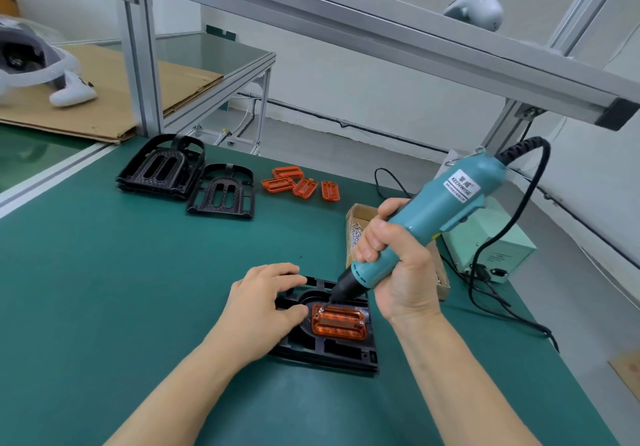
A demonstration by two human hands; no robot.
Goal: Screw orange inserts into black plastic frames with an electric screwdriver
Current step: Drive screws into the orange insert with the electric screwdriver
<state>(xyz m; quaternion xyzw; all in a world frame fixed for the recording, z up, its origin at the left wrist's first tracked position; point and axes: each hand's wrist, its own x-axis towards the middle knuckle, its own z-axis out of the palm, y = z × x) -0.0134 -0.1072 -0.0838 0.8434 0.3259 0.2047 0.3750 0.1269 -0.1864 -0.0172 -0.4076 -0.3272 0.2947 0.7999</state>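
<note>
A black plastic frame point(332, 348) lies on the green mat near me, with an orange insert point(339, 323) seated in its middle. My left hand point(265, 302) rests flat on the frame's left side, fingers spread and thumb beside the insert. My right hand point(391, 258) grips the teal electric screwdriver point(436, 210), tilted down to the left. Its bit tip touches a screw at the insert's upper left corner. A second screw shows at the insert's right end.
Two piles of black frames point(187, 179) sit at the back left, several loose orange inserts point(299, 184) beside them. A cardboard box of screws point(356, 234) stands behind my right hand. The power supply box point(491, 245) and its black cables point(495, 293) lie at the right.
</note>
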